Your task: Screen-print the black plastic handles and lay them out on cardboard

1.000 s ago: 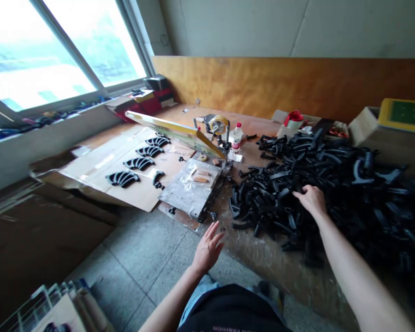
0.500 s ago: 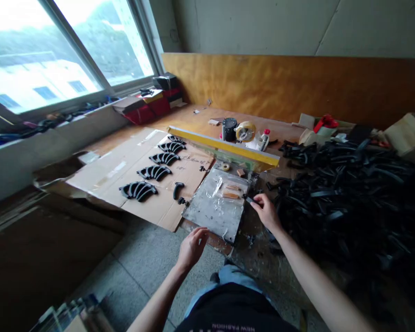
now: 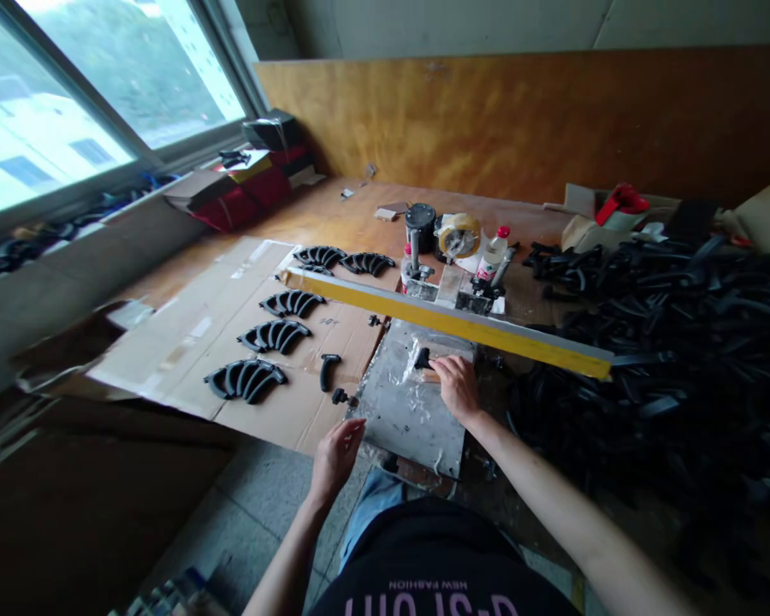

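Observation:
My right hand (image 3: pixel 457 385) pinches a small black plastic piece (image 3: pixel 423 358) above the grey metal plate (image 3: pixel 411 432). The piece's far end points left, and part of it is hidden by my fingers. My left hand (image 3: pixel 337 453) hovers by the plate's near left corner, fingers loosely curled with nothing seen in them. A single curved black handle-like piece (image 3: pixel 328 372) lies on the cardboard (image 3: pixel 180 342) beyond that hand. Close to the plate's left edge is a black knob (image 3: pixel 340 396).
A long yellow bar (image 3: pixel 449 322) crosses above the plate's far part. Fanned groups of black curved pieces (image 3: pixel 246 379) lie on the cardboard at left. A large heap of similar black parts (image 3: pixel 642 402) is at right. Behind the bar stand a tape roll (image 3: pixel 459 236) and a red-capped bottle (image 3: pixel 493 253).
My right hand has moved left from the plate's right edge to over the plate, carrying the black piece. The view has shifted, and the yellow bar appears larger and closer.

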Tool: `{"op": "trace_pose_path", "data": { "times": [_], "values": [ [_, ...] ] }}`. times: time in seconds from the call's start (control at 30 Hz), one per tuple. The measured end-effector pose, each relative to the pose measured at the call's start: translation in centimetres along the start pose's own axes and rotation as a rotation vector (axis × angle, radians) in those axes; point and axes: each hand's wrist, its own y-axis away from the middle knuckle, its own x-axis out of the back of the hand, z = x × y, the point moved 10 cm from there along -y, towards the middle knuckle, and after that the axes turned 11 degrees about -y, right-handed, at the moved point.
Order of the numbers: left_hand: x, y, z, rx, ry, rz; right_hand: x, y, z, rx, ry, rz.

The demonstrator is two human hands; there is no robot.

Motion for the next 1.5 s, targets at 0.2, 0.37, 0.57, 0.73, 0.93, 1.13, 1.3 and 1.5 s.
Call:
{"op": "trace_pose_path", "data": {
  "times": [0.2, 0.37, 0.57, 0.73, 0.93, 1.13, 1.3, 1.5],
  "values": [
    [4.7, -10.3, 5.6, -0.111, 0.314, -0.019, -1.7, -2.0, -1.7, -0.003, 0.013, -0.123],
    [8.6, -17.2, 13.3, -0.202, 0.685, -0.025, -2.0, -3.5, 2.1, -0.279, 0.129, -0.175],
    [9.1, -17.8, 16.5, -0.236, 0.744, -0.114, 9.7, -0.1, 9.1, -0.561, 0.215, 0.263],
    [6.4, -14.4, 11.2, -0.055, 0.625, -0.288, 15.8, 0.4, 9.7, -0.578, 0.11, 0.402],
    [-0.8, -11.7, 3.4, 0.117, 0.538, -0.436, 11.1, -9.1, 1.3, -0.161, 0.085, 0.263],
    [-3.6, -12.4, 1.1, 0.078, 0.493, -0.381, 3.7, -10.8, 1.7, -0.268, 0.241, -0.116],
    [-3.9, -12.6, 0.9, 0.09, 0.509, -0.394, 3.8, -8.8, 2.9, -0.373, 0.347, -0.121],
    [-4.0, -12.1, 1.2, 0.097, 0.536, -0.42, 0.8, -6.7, -2.3, -0.132, 0.278, -0.244]
  ]
}}
